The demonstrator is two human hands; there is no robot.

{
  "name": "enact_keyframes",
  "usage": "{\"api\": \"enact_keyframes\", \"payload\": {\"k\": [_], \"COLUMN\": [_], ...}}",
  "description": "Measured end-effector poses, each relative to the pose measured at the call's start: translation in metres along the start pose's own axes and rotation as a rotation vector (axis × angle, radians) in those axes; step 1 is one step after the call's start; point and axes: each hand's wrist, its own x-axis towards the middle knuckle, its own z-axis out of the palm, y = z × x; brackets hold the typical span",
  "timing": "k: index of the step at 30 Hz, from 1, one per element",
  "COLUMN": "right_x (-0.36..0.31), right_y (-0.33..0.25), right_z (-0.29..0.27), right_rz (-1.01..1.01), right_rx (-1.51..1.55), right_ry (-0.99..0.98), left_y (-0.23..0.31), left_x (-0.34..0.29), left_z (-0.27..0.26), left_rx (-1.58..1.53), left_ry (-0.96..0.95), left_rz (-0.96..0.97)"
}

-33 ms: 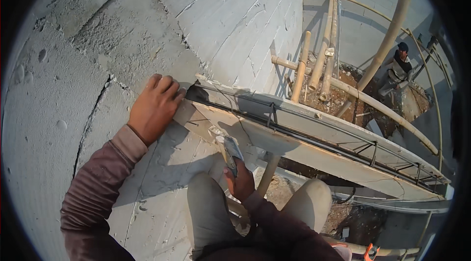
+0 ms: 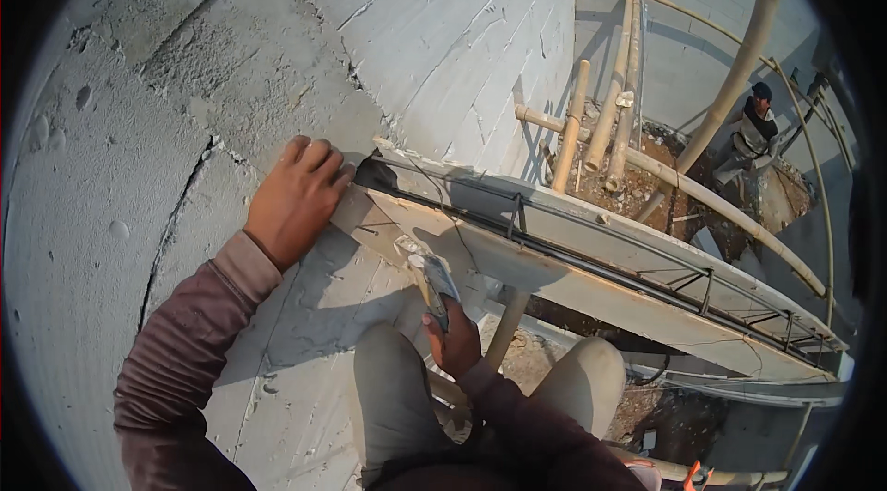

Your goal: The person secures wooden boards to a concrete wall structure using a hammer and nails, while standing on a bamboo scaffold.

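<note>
My left hand (image 2: 300, 202) rests at the corner of the pale block wall (image 2: 212, 214). Its fingers curl over the end of a brownish board (image 2: 365, 221); the thumb and fingertips are hidden. Just right of it starts a narrow trough of two boards with a dark steel rebar cage (image 2: 522, 214) between them. My right hand (image 2: 455, 339), in front of my knees, is closed round the grey handle of a hand tool (image 2: 431, 275) caked with pale mortar. The tool's head lies against or close to the brownish board; its exact kind is unclear.
Bamboo poles (image 2: 725, 200) form scaffolding at the right, over rubble-strewn ground far below. A person (image 2: 756, 135) in a dark cap is down there at the far right. Beneath the trough, a bamboo prop (image 2: 506, 329) stands beside my knees. Something orange (image 2: 698, 475) shows at the lower right.
The whole view has shifted very slightly. Both hands and the tool keep their places.
</note>
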Motion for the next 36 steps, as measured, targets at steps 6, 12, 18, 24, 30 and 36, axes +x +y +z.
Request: {"api": "enact_keyframes", "payload": {"k": [6, 12, 18, 24, 30, 36], "right_x": [-0.006, -0.003, 0.003, 0.007, 0.008, 0.008], "right_y": [-0.008, -0.009, -0.011, -0.021, -0.020, -0.021], "right_z": [0.013, 0.001, 0.002, 0.001, 0.000, 0.000], "right_rz": [-0.052, -0.031, -0.066, -0.023, -0.056, -0.084], "right_rx": [-0.031, -0.014, 0.000, -0.017, 0.024, 0.013], "right_ry": [-0.049, -0.046, -0.025, -0.064, -0.033, -0.039], "left_y": [-0.001, 0.001, 0.000, 0.000, -0.001, -0.001], "left_x": [-0.025, -0.016, -0.015, -0.016, -0.018, -0.016], "left_z": [0.003, -0.003, -0.004, -0.003, -0.001, -0.005], "left_rx": [-0.024, 0.015, 0.009, 0.012, 0.008, -0.001], "left_ry": [-0.050, -0.056, -0.064, -0.058, -0.043, -0.058], "left_rz": [-0.063, -0.041, -0.042, -0.034, -0.031, -0.027]}}
